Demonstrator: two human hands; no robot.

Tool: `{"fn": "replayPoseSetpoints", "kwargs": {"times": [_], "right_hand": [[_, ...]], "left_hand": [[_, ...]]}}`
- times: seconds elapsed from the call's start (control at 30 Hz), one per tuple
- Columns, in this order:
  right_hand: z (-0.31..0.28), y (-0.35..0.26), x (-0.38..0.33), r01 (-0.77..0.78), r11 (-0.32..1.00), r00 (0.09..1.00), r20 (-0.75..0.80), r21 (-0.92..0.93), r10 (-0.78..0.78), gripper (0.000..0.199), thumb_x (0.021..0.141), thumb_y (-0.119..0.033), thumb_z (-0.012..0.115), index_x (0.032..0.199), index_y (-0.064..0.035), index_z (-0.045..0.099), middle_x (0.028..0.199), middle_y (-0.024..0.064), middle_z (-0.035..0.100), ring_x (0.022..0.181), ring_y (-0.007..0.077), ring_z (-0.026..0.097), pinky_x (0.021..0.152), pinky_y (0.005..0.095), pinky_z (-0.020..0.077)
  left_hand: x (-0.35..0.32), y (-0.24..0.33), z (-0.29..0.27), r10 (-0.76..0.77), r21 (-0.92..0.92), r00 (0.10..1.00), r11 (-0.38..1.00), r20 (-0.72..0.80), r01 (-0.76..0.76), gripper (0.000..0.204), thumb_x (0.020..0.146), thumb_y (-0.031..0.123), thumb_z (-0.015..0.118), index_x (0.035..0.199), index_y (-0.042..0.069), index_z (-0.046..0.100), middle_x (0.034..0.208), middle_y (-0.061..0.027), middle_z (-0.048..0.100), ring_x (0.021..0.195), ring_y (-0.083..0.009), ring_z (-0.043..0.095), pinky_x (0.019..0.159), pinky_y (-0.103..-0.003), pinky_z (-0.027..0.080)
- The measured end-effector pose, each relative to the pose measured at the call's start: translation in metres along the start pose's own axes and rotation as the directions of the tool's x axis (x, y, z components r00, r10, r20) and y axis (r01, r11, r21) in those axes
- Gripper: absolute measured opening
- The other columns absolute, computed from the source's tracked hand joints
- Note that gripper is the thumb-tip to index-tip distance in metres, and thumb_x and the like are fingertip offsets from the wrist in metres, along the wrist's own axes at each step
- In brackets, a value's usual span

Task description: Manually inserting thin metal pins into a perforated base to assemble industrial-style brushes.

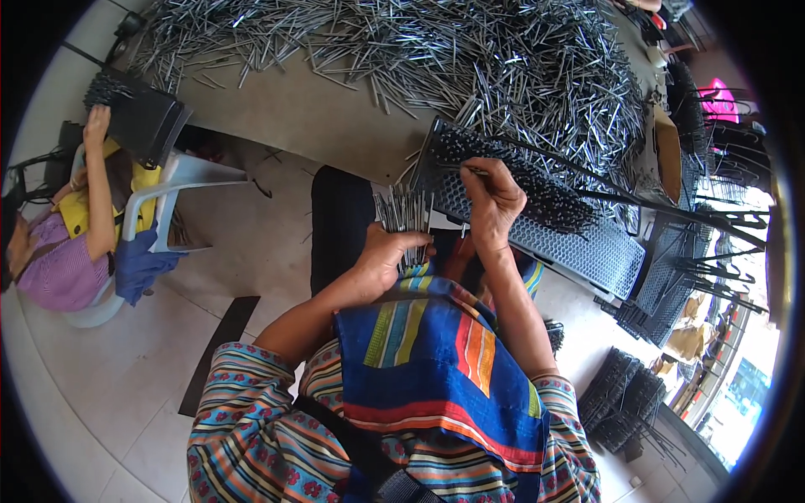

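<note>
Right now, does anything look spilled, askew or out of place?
Possibly two things: a long, flat black strip appears to lie slantwise on the pale tiled floor to the person's left, as if dropped, and some thin silvery metal rods straggle from their heap onto the brown tabletop.

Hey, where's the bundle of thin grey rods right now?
In the head view, the bundle of thin grey rods is held in the left hand, near the middle of the picture, just left of the perforated black tray.
</note>
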State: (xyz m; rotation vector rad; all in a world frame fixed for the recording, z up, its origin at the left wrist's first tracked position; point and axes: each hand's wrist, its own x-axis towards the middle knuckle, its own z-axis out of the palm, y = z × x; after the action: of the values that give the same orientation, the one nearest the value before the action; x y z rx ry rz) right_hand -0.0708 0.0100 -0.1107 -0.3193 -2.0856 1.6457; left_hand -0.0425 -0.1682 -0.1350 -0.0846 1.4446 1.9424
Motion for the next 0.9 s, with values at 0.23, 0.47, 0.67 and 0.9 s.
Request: {"fn": "replayPoseSetpoints", "kwargs": {"times": [0.23, 0.47, 0.67, 0.9], "right_hand": [[0.007, -0.001, 0.001, 0.113, 0.991, 0.992, 0.065, -0.072, -0.108, 0.009, 0.080, 0.005, 0.066, 0.087, -0.0014, 0.067, 0.074, -0.0026, 0.059, 0.059, 0.0026, 0.050, 0.052, 0.0178, 0.0378], [0.014, -0.004, 0.010, 0.215, 0.961, 0.969, 0.163, -0.172, -0.188, 0.009, 0.079, 0.007, 0.066, 0.086, 0.0010, 0.066, 0.073, 0.0026, 0.060, 0.057, 0.0066, 0.054, 0.051, 0.0220, 0.0419], [0.024, -0.010, 0.015, 0.313, 0.864, 0.943, 0.238, -0.395, -0.233, 0.013, 0.073, 0.002, 0.071, 0.084, -0.0022, 0.068, 0.072, 0.0063, 0.061, 0.058, 0.0125, 0.057, 0.055, 0.0252, 0.0442], [0.027, -0.016, 0.020, 0.295, 0.865, 0.953, 0.186, -0.407, -0.237, 0.010, 0.074, 0.001, 0.071, 0.083, -0.0022, 0.069, 0.068, 0.0059, 0.059, 0.056, 0.0122, 0.055, 0.053, 0.0249, 0.0419]], "left_hand": [[0.007, 0.009, -0.004, -0.366, -0.390, 0.923, 0.872, -0.118, 0.296, 0.038, 0.070, 0.000, 0.074, 0.092, -0.015, 0.048, 0.085, -0.0200, 0.064, 0.074, -0.0248, 0.065, 0.066, -0.040, 0.056], [0.007, 0.021, 0.005, -0.360, -0.386, 0.918, 0.880, -0.167, 0.276, 0.017, 0.067, -0.008, 0.072, 0.082, -0.008, 0.064, 0.076, -0.0154, 0.067, 0.063, -0.0243, 0.067, 0.059, -0.033, 0.054], [0.011, 0.012, 0.000, -0.308, -0.360, 0.947, 0.896, -0.088, 0.259, 0.015, 0.066, -0.009, 0.072, 0.080, -0.008, 0.065, 0.076, -0.0160, 0.067, 0.064, -0.0241, 0.066, 0.059, -0.033, 0.053], [0.013, 0.006, -0.004, -0.372, -0.416, 0.925, 0.856, -0.083, 0.307, 0.014, 0.065, -0.008, 0.072, 0.078, -0.009, 0.066, 0.076, -0.0174, 0.068, 0.064, -0.0253, 0.067, 0.060, -0.035, 0.053]]}}
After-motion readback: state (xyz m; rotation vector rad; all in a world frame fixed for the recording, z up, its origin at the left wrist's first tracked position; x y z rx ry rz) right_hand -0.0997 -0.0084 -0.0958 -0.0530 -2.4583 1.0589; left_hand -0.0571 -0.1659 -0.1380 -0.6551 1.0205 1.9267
